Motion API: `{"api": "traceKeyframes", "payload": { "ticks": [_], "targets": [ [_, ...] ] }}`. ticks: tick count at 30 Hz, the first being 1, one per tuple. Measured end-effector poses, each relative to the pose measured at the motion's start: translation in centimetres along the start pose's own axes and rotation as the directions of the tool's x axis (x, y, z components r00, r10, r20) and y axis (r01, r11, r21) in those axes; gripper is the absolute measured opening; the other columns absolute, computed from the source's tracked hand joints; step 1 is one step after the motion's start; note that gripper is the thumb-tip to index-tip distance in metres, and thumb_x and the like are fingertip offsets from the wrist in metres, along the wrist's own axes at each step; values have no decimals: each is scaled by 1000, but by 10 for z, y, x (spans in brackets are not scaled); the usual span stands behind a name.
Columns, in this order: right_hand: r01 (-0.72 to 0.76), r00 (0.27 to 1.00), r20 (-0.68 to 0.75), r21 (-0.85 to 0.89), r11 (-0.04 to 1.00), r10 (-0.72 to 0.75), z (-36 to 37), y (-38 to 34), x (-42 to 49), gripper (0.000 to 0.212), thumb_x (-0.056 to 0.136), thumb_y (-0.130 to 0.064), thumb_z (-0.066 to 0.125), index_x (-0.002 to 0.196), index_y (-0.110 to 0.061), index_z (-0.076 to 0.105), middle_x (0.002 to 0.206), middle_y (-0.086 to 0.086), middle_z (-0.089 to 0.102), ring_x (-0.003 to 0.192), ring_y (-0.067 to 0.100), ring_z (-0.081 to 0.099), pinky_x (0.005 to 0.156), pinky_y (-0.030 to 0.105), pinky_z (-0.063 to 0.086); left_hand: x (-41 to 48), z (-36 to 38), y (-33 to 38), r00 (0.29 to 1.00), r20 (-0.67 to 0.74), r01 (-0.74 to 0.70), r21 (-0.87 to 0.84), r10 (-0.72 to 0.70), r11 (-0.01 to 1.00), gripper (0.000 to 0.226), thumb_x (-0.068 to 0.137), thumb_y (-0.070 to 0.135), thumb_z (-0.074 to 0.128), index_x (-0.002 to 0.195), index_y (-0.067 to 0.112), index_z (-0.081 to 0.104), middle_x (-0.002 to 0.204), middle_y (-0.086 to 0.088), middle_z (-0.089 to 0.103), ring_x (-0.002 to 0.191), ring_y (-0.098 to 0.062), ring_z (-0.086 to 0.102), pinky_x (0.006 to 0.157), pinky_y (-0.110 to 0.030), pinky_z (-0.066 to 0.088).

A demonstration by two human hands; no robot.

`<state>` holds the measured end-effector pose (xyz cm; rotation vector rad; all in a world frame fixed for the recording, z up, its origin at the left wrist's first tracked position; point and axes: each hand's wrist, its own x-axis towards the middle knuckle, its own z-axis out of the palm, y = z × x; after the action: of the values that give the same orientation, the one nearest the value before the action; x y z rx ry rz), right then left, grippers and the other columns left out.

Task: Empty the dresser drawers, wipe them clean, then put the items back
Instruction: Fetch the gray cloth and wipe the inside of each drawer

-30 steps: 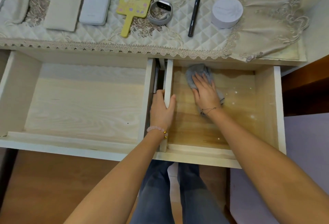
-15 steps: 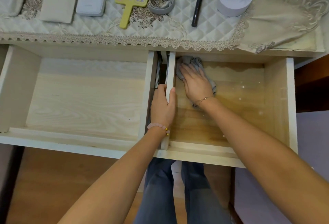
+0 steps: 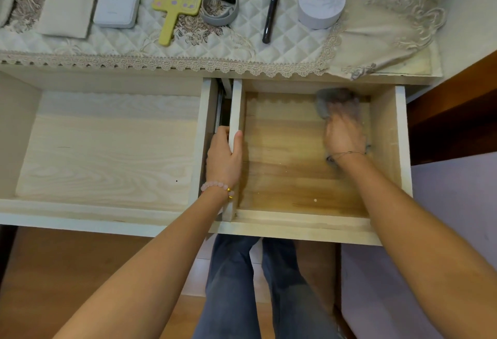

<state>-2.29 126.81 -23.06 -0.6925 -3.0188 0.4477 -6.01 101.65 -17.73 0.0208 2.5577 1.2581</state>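
The left grip [image 3: 224, 155] curled around one drawer [image 3: 402, 150] wall; the right grip [image 3: 344, 134], blurred, pressed a gray cloth [image 3: 326, 104] flat inside.

Both drawers [image 3: 309, 171] are matt pale wood-grain with smooth white-painted edges. Dresser top's got a quilted cloth cover [image 3: 242, 29] with lace trim, and the rag [image 3: 325, 102] looks like soft grey cloth.

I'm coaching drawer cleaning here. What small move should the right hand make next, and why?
Probably drag the grey cloth toward the near edge. The right hand presses it in the far right corner of the right drawer, while white specks lie on the near floor. The left hand grips the drawer wall.
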Motion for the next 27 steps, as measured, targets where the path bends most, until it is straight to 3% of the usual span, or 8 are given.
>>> {"api": "traceKeyframes", "payload": {
  "ticks": [7,12,17,20,24,27],
  "targets": [
    [-99,995,-4,48,994,99,-8,12,-9,50,90,2,37,140,0,34,148,15,33,138,25,29,112,34,21,0,0,1,1000,-13,-17,29,18,999,11,97,36,39,97,26,41,89,6,53,74,1,50,57,-12,32],
    [-63,993,100,55,997,57,-8,22,-33,49,95,0,34,143,0,25,153,16,23,142,24,19,117,32,10,0,1,0,999,-22,-30,41,31,999,9,97,35,39,98,26,40,89,4,53,74,1,50,58,-12,32],
    [-43,991,130,112,993,28,-5,7,-44,49,94,2,35,142,0,29,152,16,25,142,26,20,117,34,11,0,1,0,998,-35,-41,62,43,997,10,97,34,39,100,24,40,90,4,52,73,3,47,60,-16,32],
    [66,986,138,166,984,-89,-1,-23,-37,46,91,2,40,138,-1,38,148,15,34,139,25,27,114,31,16,-1,1,0,998,-35,-47,59,49,997,9,97,34,39,97,24,39,89,3,53,72,0,48,62,-21,33],
    [332,904,194,245,911,-382,20,-99,-33,46,92,-2,41,138,-5,38,148,10,35,140,22,26,114,31,13,-1,1,0,998,-32,-53,50,55,997,11,97,35,39,97,24,41,90,1,54,76,-12,51,66,-27,36],
    [354,895,207,210,911,-396,30,-116,-37,49,94,-1,37,142,-9,32,152,6,29,143,23,19,115,32,9,0,0,0,997,-30,-66,55,68,996,11,97,35,39,97,25,42,92,2,55,81,-13,52,66,-25,36]
  ]
}}
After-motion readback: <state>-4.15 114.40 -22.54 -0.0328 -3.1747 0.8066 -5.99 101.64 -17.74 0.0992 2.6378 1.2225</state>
